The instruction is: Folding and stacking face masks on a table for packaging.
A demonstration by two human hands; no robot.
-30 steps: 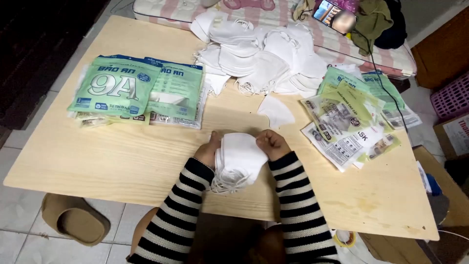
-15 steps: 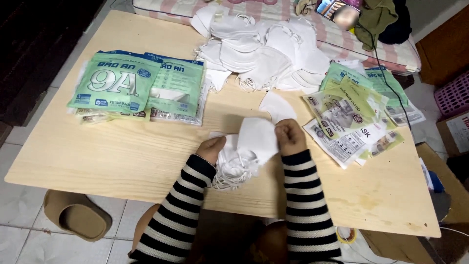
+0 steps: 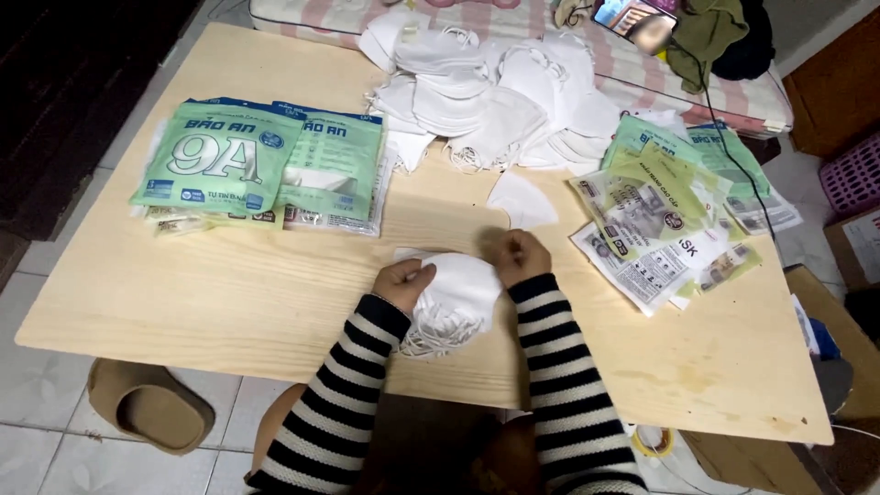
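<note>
A small stack of white folded face masks [image 3: 456, 301] lies near the front edge of a light wooden table [image 3: 229, 302]. My left hand [image 3: 403, 284] pinches the stack's left end. My right hand [image 3: 521, 257] grips its right end. Both arms wear black-and-white striped sleeves. A single white mask [image 3: 521, 199] lies flat just beyond my right hand. A big heap of loose white masks [image 3: 486, 92] covers the far middle of the table.
Green printed mask packets [image 3: 261, 170] are stacked at the left. Empty clear and green printed bags [image 3: 665, 211] are spread at the right. A brown slipper [image 3: 151, 408] sits on the tiled floor at the lower left. A striped mattress edge [image 3: 632, 78] lies behind the table.
My hands have drawn apart to the two ends of the mask stack, and the stack has been set lower and flatter on the table.
</note>
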